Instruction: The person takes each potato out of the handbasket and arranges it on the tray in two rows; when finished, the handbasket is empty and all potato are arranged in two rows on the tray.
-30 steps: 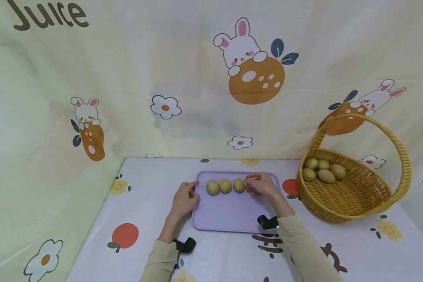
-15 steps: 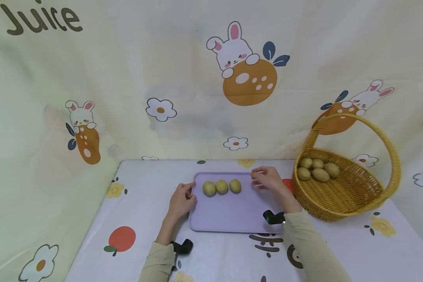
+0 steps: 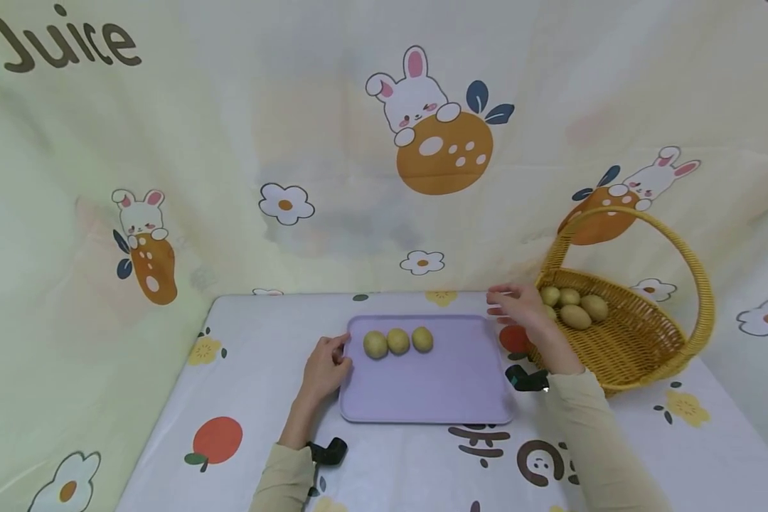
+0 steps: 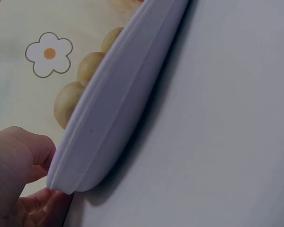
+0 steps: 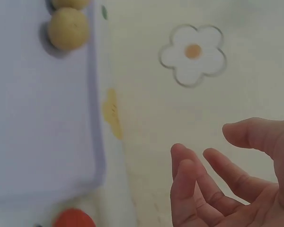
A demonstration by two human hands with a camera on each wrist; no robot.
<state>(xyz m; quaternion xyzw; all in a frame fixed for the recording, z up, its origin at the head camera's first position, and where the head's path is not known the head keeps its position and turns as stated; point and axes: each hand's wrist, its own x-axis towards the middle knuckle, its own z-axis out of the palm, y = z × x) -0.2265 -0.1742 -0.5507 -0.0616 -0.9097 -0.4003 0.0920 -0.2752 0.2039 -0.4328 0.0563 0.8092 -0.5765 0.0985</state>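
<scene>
My left hand (image 3: pixel 323 370) holds the left rim of a lilac tray (image 3: pixel 422 387). The left wrist view shows its thumb and fingers at the tray's raised edge, with some fingertips hidden behind it. Three round yellowish potatoes (image 3: pixel 397 341) lie in a row near the tray's back left. My right hand (image 3: pixel 521 309) is in the air between the tray and a yellow wicker basket (image 3: pixel 633 363). Nothing is between its loosely bent, spread fingers in the right wrist view. Several potatoes (image 3: pixel 576 317) lie in the basket's left end, partly covered by the right hand.
The basket's tall arched handle (image 3: pixel 691 263) rises over the table's right side. A white patterned cloth (image 3: pixel 281 320) covers the table. Behind it hangs a printed cloth backdrop (image 3: pixel 333 263), close to the table's back edge.
My right hand has moved right, from beside the rightmost potato on the tray to the basket's left side. The left hand stays at the tray rim. The head view has shifted slightly.
</scene>
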